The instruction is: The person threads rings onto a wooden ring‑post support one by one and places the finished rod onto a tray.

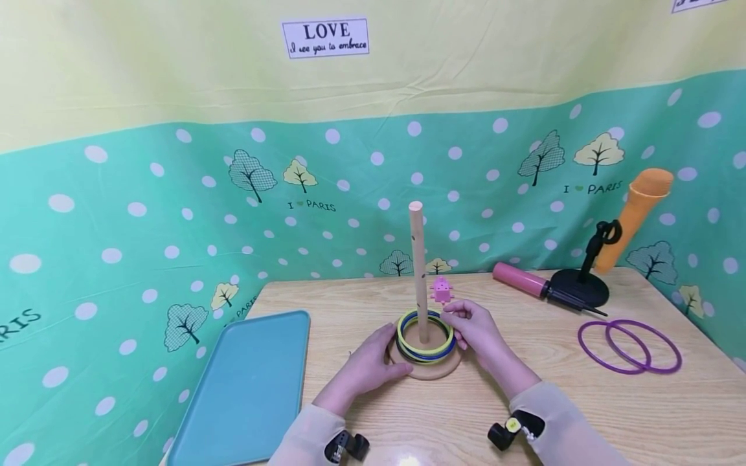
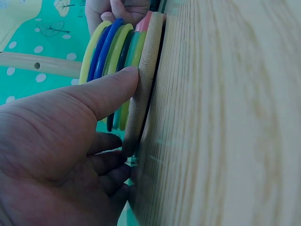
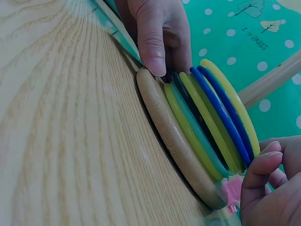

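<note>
A pale wooden peg (image 1: pixel 419 278) stands upright on a round wooden base (image 1: pixel 430 373). Several thin rings in yellow, blue, green and black are stacked round its foot. My left hand (image 1: pixel 367 367) holds the left side of the base, its thumb (image 2: pixel 113 89) lying against the lower rings and the fingers curled by the base's edge. On the other side, my right hand (image 1: pixel 474 329) pinches the stack's top yellow ring (image 3: pixel 241 109) between thumb and fingertips. Just beneath that ring lie blue rings (image 3: pixel 220 113).
A blue-green tray (image 1: pixel 250 388) lies to the left. Behind the peg stands a small pink toy (image 1: pixel 442 290). Farther right are a pink-and-black hand pump (image 1: pixel 520 278), an orange microphone (image 1: pixel 632 217) on a black stand, and two overlapping purple rings (image 1: pixel 618 371). A patterned curtain (image 1: pixel 350 252) backs the table.
</note>
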Demonstrator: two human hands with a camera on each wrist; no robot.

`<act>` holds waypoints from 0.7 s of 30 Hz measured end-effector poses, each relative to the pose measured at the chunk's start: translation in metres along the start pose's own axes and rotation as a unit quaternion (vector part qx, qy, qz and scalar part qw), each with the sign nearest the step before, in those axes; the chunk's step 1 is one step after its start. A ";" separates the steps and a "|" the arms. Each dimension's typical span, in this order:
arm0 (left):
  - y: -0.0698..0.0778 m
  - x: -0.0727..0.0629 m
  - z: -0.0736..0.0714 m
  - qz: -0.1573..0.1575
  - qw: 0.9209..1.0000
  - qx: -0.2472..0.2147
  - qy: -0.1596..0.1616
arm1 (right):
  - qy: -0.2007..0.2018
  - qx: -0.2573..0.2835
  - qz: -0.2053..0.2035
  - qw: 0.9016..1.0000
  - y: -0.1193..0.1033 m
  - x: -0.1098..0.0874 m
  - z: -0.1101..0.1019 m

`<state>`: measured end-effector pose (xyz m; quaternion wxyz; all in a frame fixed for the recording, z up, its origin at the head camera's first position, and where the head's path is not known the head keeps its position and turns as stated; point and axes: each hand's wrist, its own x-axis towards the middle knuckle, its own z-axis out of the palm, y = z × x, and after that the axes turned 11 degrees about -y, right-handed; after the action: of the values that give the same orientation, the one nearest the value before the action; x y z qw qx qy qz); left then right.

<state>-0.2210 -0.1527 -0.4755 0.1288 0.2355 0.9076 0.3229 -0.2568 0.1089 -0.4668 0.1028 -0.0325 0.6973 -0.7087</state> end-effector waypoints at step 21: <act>0.001 0.000 0.000 0.002 1.000 0.006 0.004 | -0.002 -0.012 -0.002 1.000 -0.011 -0.011 -0.019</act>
<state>-0.2203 -0.1524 -0.4753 0.1234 0.2370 0.9094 0.3187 -0.2504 0.1293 -0.4557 0.1020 -0.0364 0.7058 -0.7001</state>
